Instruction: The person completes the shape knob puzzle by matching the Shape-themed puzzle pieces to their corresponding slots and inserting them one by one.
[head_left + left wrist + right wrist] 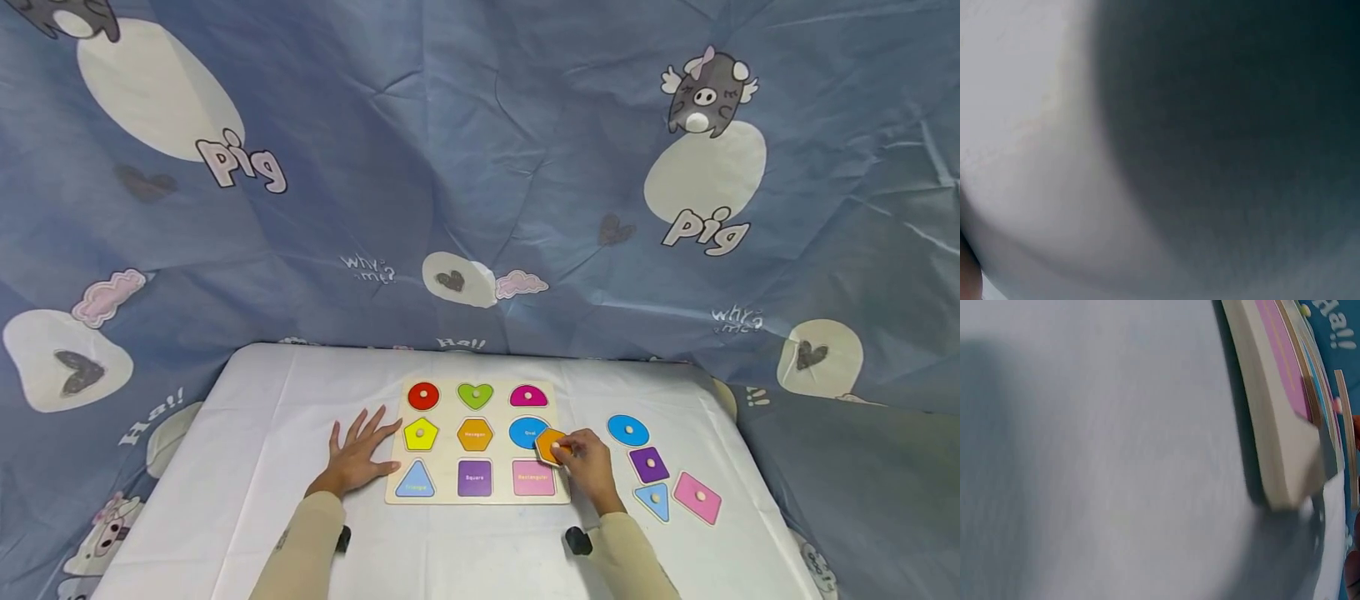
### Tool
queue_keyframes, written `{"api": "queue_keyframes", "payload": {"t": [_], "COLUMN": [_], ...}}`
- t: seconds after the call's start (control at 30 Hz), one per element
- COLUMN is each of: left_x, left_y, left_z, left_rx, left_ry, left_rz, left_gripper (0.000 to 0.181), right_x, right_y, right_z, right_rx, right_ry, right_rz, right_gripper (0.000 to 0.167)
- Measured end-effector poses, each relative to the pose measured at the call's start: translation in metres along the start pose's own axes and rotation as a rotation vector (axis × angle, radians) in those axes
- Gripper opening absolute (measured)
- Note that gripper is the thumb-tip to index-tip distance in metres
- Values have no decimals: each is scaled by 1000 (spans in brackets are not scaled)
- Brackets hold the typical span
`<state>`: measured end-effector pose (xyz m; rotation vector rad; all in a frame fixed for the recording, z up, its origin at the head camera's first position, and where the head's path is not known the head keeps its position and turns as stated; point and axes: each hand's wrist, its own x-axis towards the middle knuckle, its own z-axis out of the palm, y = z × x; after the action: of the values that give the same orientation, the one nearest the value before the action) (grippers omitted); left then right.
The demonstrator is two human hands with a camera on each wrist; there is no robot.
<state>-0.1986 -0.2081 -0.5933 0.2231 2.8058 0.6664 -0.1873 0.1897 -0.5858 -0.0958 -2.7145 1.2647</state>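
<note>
In the head view an orange hexagon piece (550, 447) is pinched by its knob in my right hand (591, 468), tilted over the board's right side, partly covering the blue oval slot (527, 432). My left hand (356, 457) lies with fingers spread at the left edge of the wooden board (447, 493). Red circle, green heart, magenta half-circle and yellow pentagon (421, 434) pieces sit in the board. The hexagon slot (475, 434), triangle, square and rectangle slots hold no piece. In the right wrist view the board's corner (1285, 469) shows beside the edge of the held piece (1347, 440).
Right of the board, on the white cloth (465, 554), lie a blue oval (627, 430), a purple square (648, 465), a blue triangle (653, 501) and a pink rectangle (697, 497). A patterned blue sheet (480, 167) hangs behind the table. The left wrist view is mostly blurred.
</note>
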Motion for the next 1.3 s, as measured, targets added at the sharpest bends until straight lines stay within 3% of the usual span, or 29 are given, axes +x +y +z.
{"api": "queue_keyframes", "payload": {"t": [0.2, 0.47, 0.97, 1.3], "left_x": [0, -1, -1, 0], "left_y": [-1, -1, -3, -4], "left_z": [0, -1, 1, 1], "left_rx": [5, -7, 0, 1], "left_ry": [1, 4, 19, 13], "left_rz": [1, 19, 26, 18], "left_gripper": [77, 77, 76, 77], "right_x": [8, 19, 21, 27], "right_y": [-12, -23, -51, -60], "right_z": [12, 29, 60, 75], "right_rx": [0, 4, 42, -20], "right_ry": [-70, -94, -172, -202], "right_rz": [-2, -90, -128, -198], "right_gripper": [7, 8, 8, 9]}}
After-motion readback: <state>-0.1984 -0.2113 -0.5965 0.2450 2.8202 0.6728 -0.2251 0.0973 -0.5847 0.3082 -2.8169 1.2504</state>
